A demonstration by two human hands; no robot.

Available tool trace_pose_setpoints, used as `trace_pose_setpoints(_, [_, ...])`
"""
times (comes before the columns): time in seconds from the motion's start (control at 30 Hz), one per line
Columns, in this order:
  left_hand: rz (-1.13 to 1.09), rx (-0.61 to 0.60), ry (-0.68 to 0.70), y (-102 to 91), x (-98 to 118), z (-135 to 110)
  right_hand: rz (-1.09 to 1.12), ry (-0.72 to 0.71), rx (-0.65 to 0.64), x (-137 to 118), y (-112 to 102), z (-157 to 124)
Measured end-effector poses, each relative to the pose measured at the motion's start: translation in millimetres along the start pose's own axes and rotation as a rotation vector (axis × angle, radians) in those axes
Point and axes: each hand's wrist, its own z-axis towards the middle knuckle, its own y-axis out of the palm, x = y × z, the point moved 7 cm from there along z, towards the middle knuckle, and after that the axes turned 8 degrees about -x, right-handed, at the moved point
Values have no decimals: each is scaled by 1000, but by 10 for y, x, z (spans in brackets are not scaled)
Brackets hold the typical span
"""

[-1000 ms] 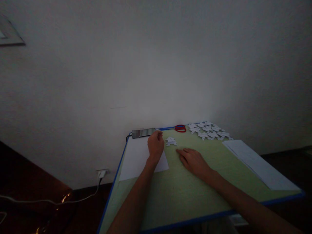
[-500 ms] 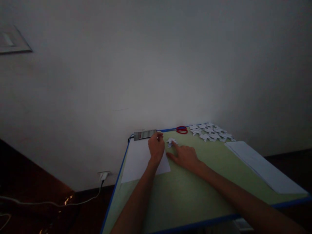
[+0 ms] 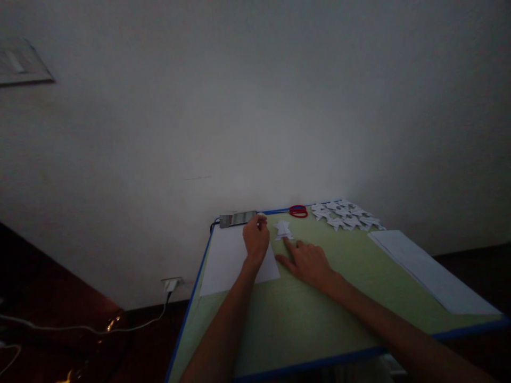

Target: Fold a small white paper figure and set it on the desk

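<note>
A small white folded-paper frog (image 3: 283, 229) lies flat on the green tabletop (image 3: 295, 319). My right hand (image 3: 313, 261) has its index finger stretched out, the tip at the frog's near edge; its thumb is apart and the other fingers are bent. To the left, my left hand (image 3: 256, 238) hovers over or rests on a white sheet of paper (image 3: 223, 260), fingers curled together. A tiny white bit shows by its fingertips, too small to name.
Several similar folded-paper frogs (image 3: 345, 215) lie grouped at the back right. Red-handled scissors (image 3: 298, 211) and a phone (image 3: 238, 218) with a cable lie along the back edge, against the wall. A stack of white paper (image 3: 435, 274) lies at the right edge.
My right index finger has drawn back toward me, from on top of the frog to its near edge. The frog now looks flatter and more spread. My left hand has stayed put.
</note>
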Motion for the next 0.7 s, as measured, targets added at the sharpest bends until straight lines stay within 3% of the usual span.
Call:
trace_pose_setpoints(0.27, [-7, -4, 26, 5, 9, 12, 57, 11, 5, 17, 17, 1])
trace_pose_setpoints(0.43, [-28, 4, 22, 10, -5, 0, 81, 119, 17, 54, -84, 175])
trace_pose_setpoints(0.7, [-35, -1, 31, 8, -3, 4, 79, 104, 53, 6, -123, 362])
